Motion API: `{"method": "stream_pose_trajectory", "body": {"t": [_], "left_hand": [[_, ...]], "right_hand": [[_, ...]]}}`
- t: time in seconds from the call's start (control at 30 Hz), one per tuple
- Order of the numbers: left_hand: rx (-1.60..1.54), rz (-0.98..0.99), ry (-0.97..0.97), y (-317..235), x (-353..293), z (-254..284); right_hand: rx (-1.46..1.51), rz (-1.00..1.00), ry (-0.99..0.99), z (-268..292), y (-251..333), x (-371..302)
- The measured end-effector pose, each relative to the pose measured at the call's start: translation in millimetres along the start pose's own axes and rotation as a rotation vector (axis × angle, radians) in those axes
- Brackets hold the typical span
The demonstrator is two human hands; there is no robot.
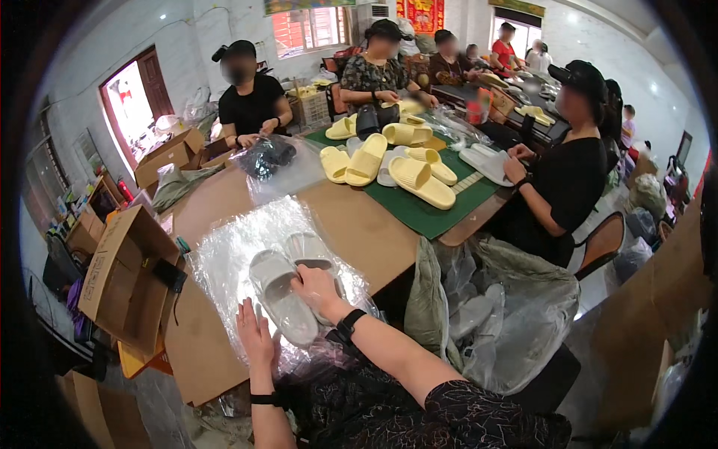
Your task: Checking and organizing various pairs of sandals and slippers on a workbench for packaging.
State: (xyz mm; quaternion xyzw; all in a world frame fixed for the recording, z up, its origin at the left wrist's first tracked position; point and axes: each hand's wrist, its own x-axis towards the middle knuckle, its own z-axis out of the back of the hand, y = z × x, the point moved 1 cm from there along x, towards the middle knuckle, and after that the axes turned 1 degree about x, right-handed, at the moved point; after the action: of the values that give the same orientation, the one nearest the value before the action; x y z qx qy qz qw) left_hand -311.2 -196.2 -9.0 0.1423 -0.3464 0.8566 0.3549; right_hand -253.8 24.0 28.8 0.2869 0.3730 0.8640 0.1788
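Note:
A pair of grey slide slippers lies on a stack of shiny clear plastic bags [217, 258] at the table's near edge. My right hand [315, 288] is closed on the slippers, its fingers curled over the inner edge of the left slipper [288, 318]. The other slipper [305, 245] lies close beside it, partly hidden under that hand and wrist. To the left, my left hand [254, 335] is open, fingers stretched out and close together, resting on or just above the bags with nothing in it.
An open cardboard box [131, 277] stands at the left. Right of the table, a large sack [516, 322] holds plastic-wrapped items. Pale yellow slippers [366, 159] cover a green mat [404, 213]. Several people work around the tables; one handles a dark bagged item [265, 159].

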Motion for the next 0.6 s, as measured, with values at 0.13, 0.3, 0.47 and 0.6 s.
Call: {"method": "stream_pose_trajectory", "body": {"t": [0.13, 0.3, 0.47, 0.6], "left_hand": [[0.006, 0.004, -0.004, 4, -3, 3], [0.005, 0.003, 0.019, -4, 1, -3], [0.077, 0.019, 0.037, 4, -4, 4], [0.037, 0.028, -0.014, 0, -4, 11]], "right_hand": [[0.048, -0.11, 0.0, 28, 0, -32], [0.569, -0.161, -0.325, 72, -82, -72], [1.375, -0.224, -0.595, 158, -172, -142], [1.455, -0.184, -0.87, 242, -259, -194]]}}
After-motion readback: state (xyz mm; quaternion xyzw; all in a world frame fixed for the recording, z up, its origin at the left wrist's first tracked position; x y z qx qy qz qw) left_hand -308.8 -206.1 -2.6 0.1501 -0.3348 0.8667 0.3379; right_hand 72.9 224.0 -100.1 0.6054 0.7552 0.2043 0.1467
